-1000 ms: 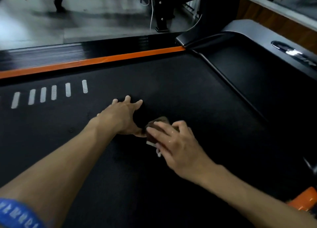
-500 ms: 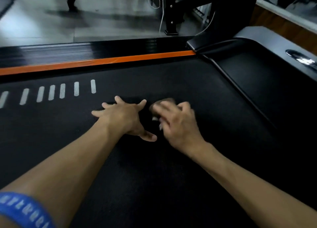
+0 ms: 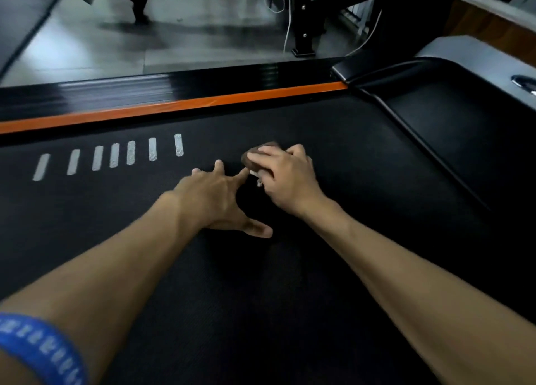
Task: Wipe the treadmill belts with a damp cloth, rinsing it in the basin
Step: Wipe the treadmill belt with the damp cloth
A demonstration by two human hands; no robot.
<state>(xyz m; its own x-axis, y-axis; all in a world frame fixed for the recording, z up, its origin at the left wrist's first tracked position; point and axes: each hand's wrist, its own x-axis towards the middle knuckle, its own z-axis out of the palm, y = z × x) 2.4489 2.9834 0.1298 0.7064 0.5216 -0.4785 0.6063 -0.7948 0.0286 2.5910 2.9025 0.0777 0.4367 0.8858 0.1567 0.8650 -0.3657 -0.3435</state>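
The black treadmill belt fills most of the head view. My right hand presses a small dark brown cloth down on the belt, fingers curled over it; only the cloth's far edge and a pale corner show. My left hand lies flat on the belt just left of it, fingers spread, thumb stretched toward me. No basin is in view.
An orange stripe and a black side rail border the belt's far edge. White dashes mark the belt at the left. The motor cover rises at the right. A grey floor with black machine legs lies beyond.
My right hand has slid the cloth away from me across the belt toward the orange stripe. My left hand stays planted on the belt with its fingers spreading wider.
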